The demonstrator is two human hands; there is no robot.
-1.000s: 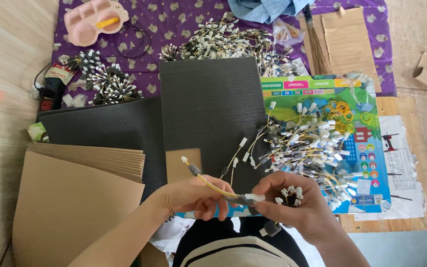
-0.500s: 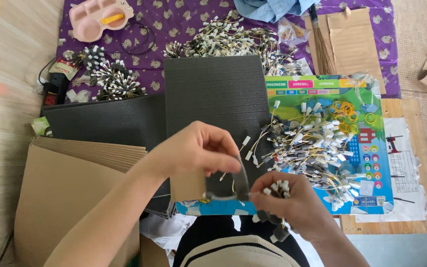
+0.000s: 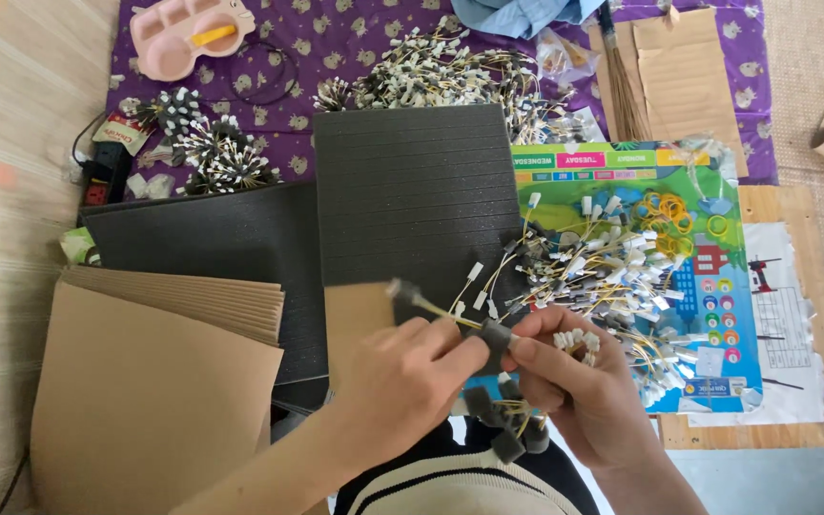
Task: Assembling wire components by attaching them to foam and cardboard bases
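Note:
My left hand (image 3: 402,381) and my right hand (image 3: 574,381) meet low in the middle of the view, above my lap. Between their fingertips sits a small grey foam piece (image 3: 495,334) with a thin yellow wire (image 3: 431,307) running through it, up to the left. My left thumb and fingers pinch the wire and foam. My right hand presses the foam from the right and also holds a small bunch of white-tipped wires (image 3: 579,341). More grey foam pieces (image 3: 503,420) lie under my hands.
A loose pile of white-tipped yellow wires (image 3: 612,257) lies on a colourful chart (image 3: 717,315) at right. Black foam sheets (image 3: 412,191) lie ahead, brown card sheets (image 3: 145,391) at left. Wire bundles (image 3: 431,67) and a pink tray (image 3: 188,38) rest on purple cloth.
My left hand rose over the black foam sheet half a second ago and has come back down to meet my right hand. The wire now passes through the grey foam piece.

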